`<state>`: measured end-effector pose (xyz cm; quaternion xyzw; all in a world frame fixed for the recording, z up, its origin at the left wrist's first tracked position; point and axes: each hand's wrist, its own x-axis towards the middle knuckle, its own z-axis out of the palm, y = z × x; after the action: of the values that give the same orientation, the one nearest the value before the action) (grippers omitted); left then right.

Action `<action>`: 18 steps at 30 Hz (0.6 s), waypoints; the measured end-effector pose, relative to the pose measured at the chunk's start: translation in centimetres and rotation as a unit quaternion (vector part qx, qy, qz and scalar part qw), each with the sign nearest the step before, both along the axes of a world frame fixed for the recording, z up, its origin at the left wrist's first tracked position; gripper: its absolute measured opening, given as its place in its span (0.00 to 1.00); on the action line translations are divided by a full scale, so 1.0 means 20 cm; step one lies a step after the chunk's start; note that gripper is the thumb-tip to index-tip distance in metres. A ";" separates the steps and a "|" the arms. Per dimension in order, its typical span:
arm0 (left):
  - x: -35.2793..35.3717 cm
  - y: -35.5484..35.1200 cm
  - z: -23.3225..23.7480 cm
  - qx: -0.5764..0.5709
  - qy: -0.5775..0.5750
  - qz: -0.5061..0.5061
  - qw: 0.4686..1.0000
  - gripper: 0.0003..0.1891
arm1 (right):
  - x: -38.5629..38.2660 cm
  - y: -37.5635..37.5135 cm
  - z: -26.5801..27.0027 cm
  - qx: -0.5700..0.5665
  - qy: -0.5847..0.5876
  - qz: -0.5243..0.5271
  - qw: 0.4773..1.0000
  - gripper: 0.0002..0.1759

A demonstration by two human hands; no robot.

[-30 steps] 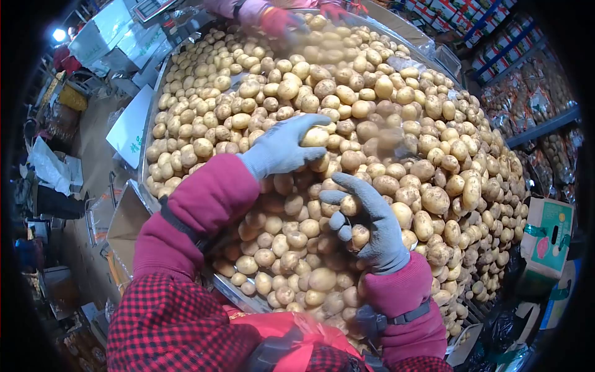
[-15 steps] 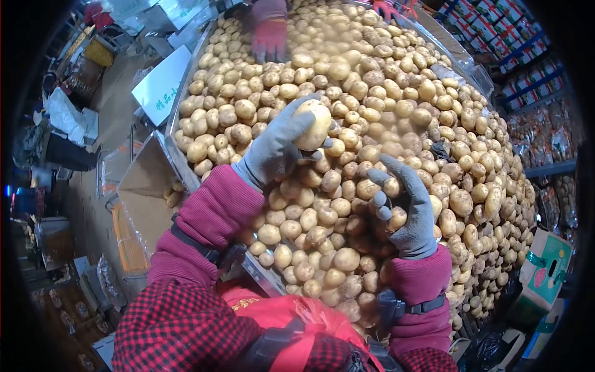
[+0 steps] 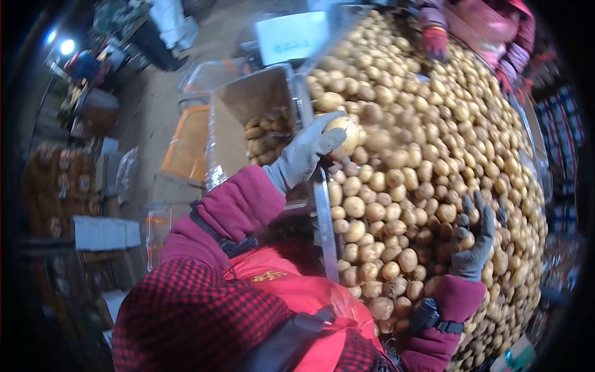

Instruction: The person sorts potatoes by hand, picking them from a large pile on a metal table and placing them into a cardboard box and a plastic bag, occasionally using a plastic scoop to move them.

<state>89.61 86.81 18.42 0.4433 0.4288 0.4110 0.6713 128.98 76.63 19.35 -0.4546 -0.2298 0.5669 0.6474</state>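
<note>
My left hand [image 3: 308,149], in a grey glove, grips a large pale potato [image 3: 342,136] at the left edge of the potato pile [image 3: 396,186]. My right hand [image 3: 476,243], gloved alike, hovers over the right part of the pile with its fingers curled. A small potato [image 3: 465,240] shows at its palm and another small potato [image 3: 473,216] between its fingers. Just left of my left hand stands an open carton [image 3: 226,133] lined with clear plastic, with several potatoes [image 3: 268,133] inside.
A metal rim [image 3: 325,229] borders the pile beside my body. Across the pile, a co-worker's red-gloved hand [image 3: 435,42] touches the potatoes. A white box [image 3: 292,37] lies beyond the carton, and an orange-edged crate [image 3: 188,141] is on the floor at left.
My view has turned left, bringing the carton closer to centre. My left hand has carried the large potato to the pile's left edge. The small potatoes remain in my right hand.
</note>
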 end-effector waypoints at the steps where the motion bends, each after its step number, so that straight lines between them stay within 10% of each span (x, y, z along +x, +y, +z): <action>1: -0.06 -0.05 -0.08 0.061 -0.042 0.041 0.996 0.34 | -0.01 0.00 -0.02 0.004 -0.044 -0.035 0.998 0.27; 5: -0.39 -0.36 -0.16 -0.055 -0.044 0.091 0.993 0.35 | 0.20 0.05 -0.09 -0.033 0.160 0.078 0.984 0.30; 18: -0.79 -0.83 -0.22 -0.037 -0.034 0.250 0.967 0.32 | 0.13 0.08 -0.03 -0.010 0.208 0.158 0.965 0.27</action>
<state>73.74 70.27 14.01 0.2823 0.5182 0.5643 0.5774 131.53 78.33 18.70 -0.2907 -0.1533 0.7462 0.5790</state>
